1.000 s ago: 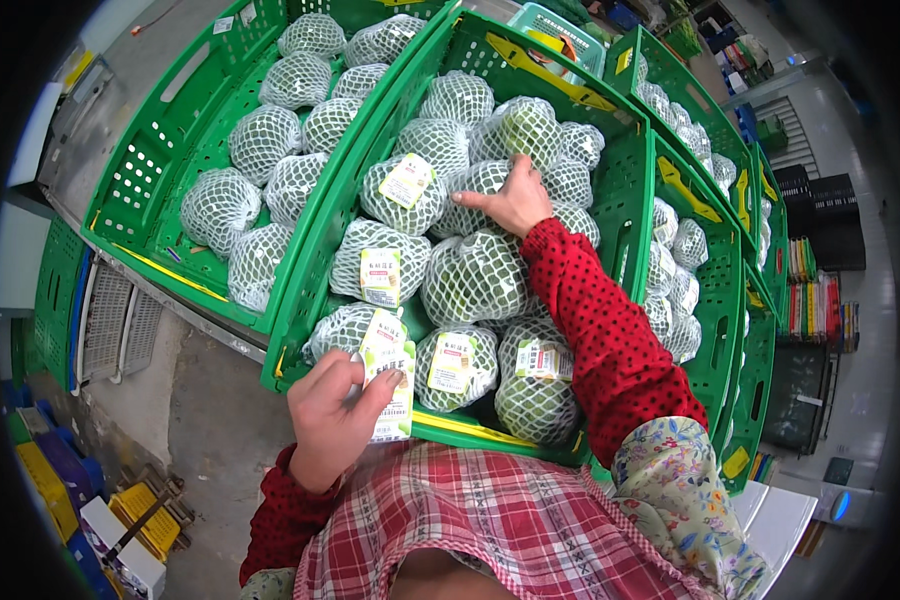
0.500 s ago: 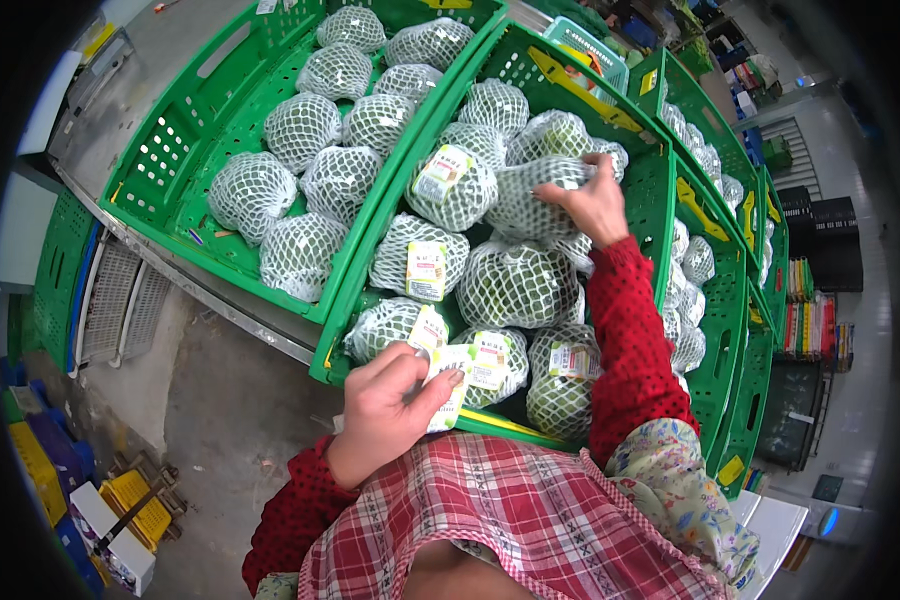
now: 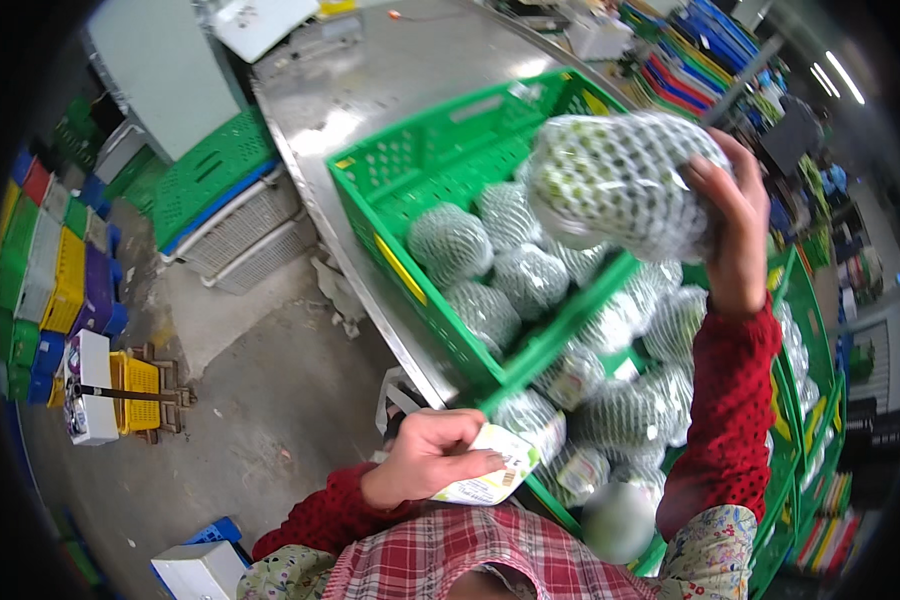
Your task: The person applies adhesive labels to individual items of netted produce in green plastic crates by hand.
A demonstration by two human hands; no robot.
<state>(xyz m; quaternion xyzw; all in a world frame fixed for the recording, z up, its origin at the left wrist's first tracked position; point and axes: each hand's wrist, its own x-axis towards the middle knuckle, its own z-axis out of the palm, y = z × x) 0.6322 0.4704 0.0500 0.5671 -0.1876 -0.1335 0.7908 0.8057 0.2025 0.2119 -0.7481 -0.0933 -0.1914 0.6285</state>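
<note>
Lifted higher, the oblong, white-netted produce (image 3: 620, 182) seems pale green.

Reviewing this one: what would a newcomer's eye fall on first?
First, the net-wrapped green produce raised in the right hand, upper right of the picture. Next, the white-and-green label pinched in the left hand, low at centre. Then the large green crate on the metal table.

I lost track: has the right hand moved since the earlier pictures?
Yes, upward: against the green crates, the right hand has risen from inside one, lifting a netted fruit.
</note>
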